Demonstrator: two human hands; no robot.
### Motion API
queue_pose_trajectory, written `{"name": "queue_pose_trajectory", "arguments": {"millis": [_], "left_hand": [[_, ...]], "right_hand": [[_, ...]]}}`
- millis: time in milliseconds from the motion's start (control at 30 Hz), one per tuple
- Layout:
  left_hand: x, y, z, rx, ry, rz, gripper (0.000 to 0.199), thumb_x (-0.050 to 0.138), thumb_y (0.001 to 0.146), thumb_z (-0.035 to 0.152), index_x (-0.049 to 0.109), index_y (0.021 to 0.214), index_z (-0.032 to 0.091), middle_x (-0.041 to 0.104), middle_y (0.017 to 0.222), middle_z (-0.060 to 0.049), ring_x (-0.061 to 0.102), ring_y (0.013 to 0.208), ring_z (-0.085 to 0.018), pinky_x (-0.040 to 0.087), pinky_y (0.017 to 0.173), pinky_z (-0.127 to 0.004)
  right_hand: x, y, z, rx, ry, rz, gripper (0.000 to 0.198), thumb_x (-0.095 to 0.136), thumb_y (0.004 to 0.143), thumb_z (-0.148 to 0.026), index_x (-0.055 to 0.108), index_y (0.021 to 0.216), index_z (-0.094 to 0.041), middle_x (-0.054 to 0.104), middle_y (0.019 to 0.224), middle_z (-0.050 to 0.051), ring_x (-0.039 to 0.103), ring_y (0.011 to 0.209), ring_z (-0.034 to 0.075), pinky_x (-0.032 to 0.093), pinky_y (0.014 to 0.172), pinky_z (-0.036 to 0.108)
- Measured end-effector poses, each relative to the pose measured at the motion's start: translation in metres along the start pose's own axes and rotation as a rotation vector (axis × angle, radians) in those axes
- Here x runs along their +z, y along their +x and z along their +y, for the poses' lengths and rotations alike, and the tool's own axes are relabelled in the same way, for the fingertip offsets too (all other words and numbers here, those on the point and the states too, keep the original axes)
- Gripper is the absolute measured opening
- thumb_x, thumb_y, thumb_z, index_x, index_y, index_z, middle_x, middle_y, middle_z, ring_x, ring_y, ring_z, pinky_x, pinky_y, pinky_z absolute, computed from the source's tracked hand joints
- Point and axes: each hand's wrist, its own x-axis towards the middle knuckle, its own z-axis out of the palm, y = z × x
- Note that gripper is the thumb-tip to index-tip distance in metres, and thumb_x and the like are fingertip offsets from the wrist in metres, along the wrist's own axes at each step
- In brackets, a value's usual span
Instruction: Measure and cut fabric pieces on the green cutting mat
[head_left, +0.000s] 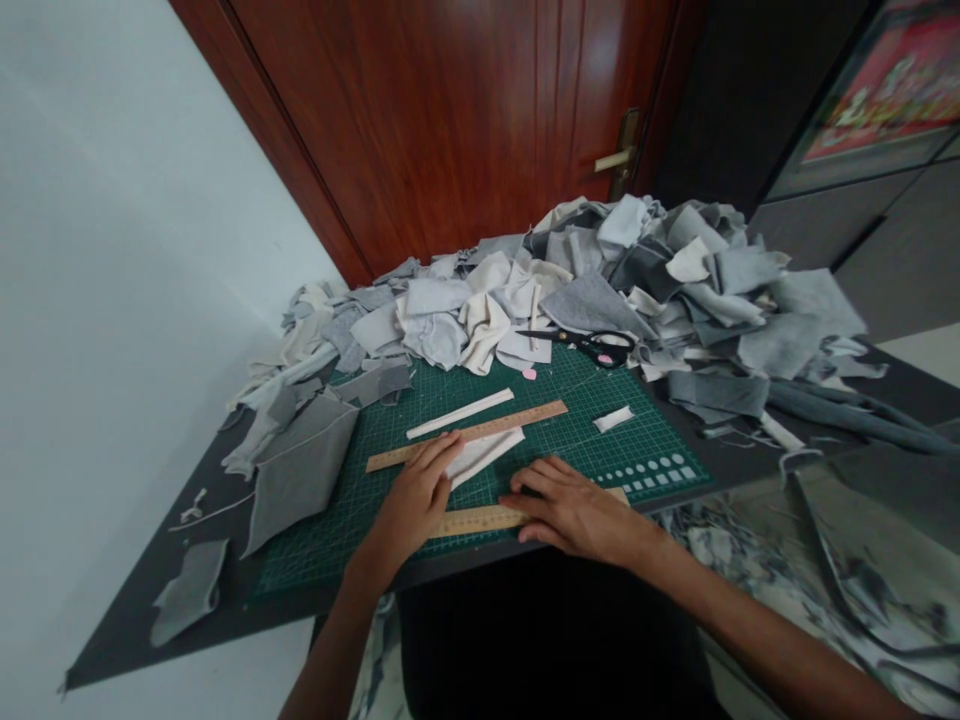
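Left hand (411,500) flat and open on the green mat (360,520), fingers (442,447) spread over a white strip of cloth (487,448) and touching a wooden ruler (480,428) just behind it. Right hand (574,510) flat and open too, pressing down on a second wooden ruler (480,520) at the near edge of the mat, gripping nothing. Farther back on the desk (150,610), black scissors (600,347) beside a big pile of grey and white scraps (637,270), and one more white strip (459,414) near the first ruler.
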Motion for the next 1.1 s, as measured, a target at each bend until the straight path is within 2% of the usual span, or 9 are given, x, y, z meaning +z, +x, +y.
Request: {"name": "queue_pose_trajectory", "arguments": {"millis": [100,233,367,467,633,733,900,1000,1100], "left_hand": [[-0.003,-0.002,0.002,0.030,0.012,-0.017,0.054,0.039,0.099,0.012,0.051,0.151,0.020,0.051,0.157,-0.009,0.044,0.148,-0.023,0.036,0.126,-0.050],[-0.012,-0.004,-0.001,0.034,-0.006,-0.091,0.058,0.047,0.098,0.015,0.043,0.156,0.021,0.047,0.160,-0.011,0.042,0.150,-0.024,0.033,0.126,-0.049],[-0.019,-0.005,-0.003,-0.012,-0.061,-0.109,0.073,0.056,0.097,0.020,0.026,0.163,0.022,0.046,0.161,-0.012,0.044,0.149,-0.026,0.035,0.124,-0.048],[-0.019,-0.006,0.000,-0.033,-0.124,-0.085,0.085,0.059,0.097,0.022,0.010,0.166,0.023,0.049,0.159,-0.013,0.044,0.149,-0.026,0.034,0.124,-0.048],[-0.018,-0.007,0.006,-0.078,-0.160,-0.061,0.098,0.061,0.096,0.024,-0.007,0.166,0.023,0.050,0.157,-0.015,0.049,0.146,-0.027,0.039,0.120,-0.047],[-0.018,-0.008,0.007,-0.110,-0.114,-0.038,0.102,0.063,0.094,0.022,-0.009,0.166,0.022,0.049,0.158,-0.017,0.052,0.143,-0.028,0.042,0.118,-0.046],[-0.016,-0.009,0.006,-0.086,-0.097,-0.021,0.101,0.063,0.092,0.021,-0.007,0.166,0.023,0.055,0.154,-0.015,0.055,0.140,-0.028,0.046,0.115,-0.044],[-0.014,-0.010,0.006,-0.078,-0.054,-0.011,0.097,0.063,0.091,0.022,0.002,0.167,0.024,0.055,0.154,-0.013,0.057,0.138,-0.028,0.047,0.114,-0.043],[-0.012,-0.010,0.005,-0.035,0.013,0.002,0.088,0.062,0.089,0.019,0.018,0.165,0.025,0.054,0.154,-0.010,0.055,0.139,-0.027,0.045,0.117,-0.043]], "right_hand": [[-0.002,-0.011,-0.006,0.018,-0.043,-0.015,0.027,0.062,0.100,-0.027,0.066,0.126,-0.019,0.066,0.114,0.008,0.060,0.105,0.023,0.051,0.097,0.041],[-0.006,-0.030,0.001,-0.009,-0.114,-0.030,0.028,0.060,0.097,-0.018,0.066,0.124,-0.017,0.068,0.114,0.009,0.063,0.105,0.025,0.053,0.096,0.042],[-0.015,-0.050,0.025,-0.022,-0.154,-0.043,0.029,0.056,0.096,-0.012,0.066,0.122,-0.019,0.070,0.113,0.008,0.065,0.102,0.023,0.055,0.092,0.041],[-0.025,-0.062,0.045,0.001,-0.164,0.002,0.030,0.053,0.098,-0.012,0.067,0.123,-0.022,0.070,0.112,0.008,0.066,0.103,0.023,0.055,0.092,0.041],[-0.048,-0.049,0.073,0.144,-0.233,0.126,0.036,0.050,0.101,-0.017,0.069,0.129,-0.026,0.069,0.114,0.011,0.064,0.102,0.026,0.056,0.089,0.044],[-0.054,-0.021,0.087,0.141,-0.290,0.124,0.037,0.052,0.099,-0.015,0.070,0.129,-0.026,0.068,0.113,0.011,0.061,0.100,0.028,0.055,0.087,0.046],[-0.047,0.017,0.099,-0.017,-0.214,-0.023,0.036,0.056,0.096,-0.011,0.072,0.124,-0.025,0.067,0.115,0.009,0.060,0.102,0.025,0.053,0.090,0.044],[-0.035,0.024,0.094,-0.045,-0.175,-0.053,0.038,0.058,0.095,-0.011,0.071,0.128,-0.025,0.068,0.115,0.008,0.061,0.102,0.024,0.054,0.093,0.044],[-0.023,0.025,0.080,-0.038,-0.172,-0.047,0.038,0.058,0.097,-0.013,0.069,0.131,-0.026,0.067,0.118,0.008,0.061,0.106,0.024,0.054,0.096,0.046]]}}
